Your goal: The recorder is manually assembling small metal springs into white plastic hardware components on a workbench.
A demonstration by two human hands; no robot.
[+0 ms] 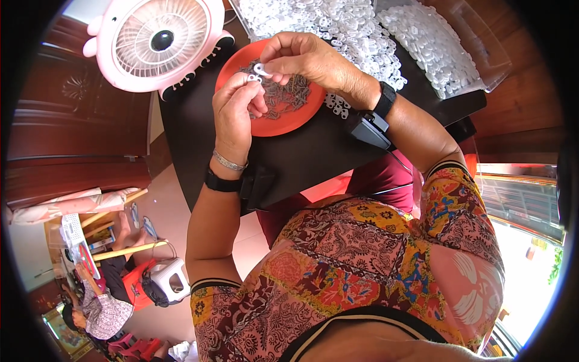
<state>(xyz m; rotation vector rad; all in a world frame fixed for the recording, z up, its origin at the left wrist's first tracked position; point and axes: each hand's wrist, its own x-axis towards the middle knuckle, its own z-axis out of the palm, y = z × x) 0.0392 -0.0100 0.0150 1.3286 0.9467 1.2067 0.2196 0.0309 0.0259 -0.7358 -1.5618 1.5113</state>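
The left hand (236,105) is pinching a small white plastic ring (254,78) between its fingertips, and the right hand (304,57) is gripping another white plastic piece (261,69) just above it, the two nearly touching over the orange plate (289,120) of dark little metal parts (280,96). Beyond them, big heaps of white pieces (356,30) are lying on the dark table (301,163), so judging by that, much work is remaining.
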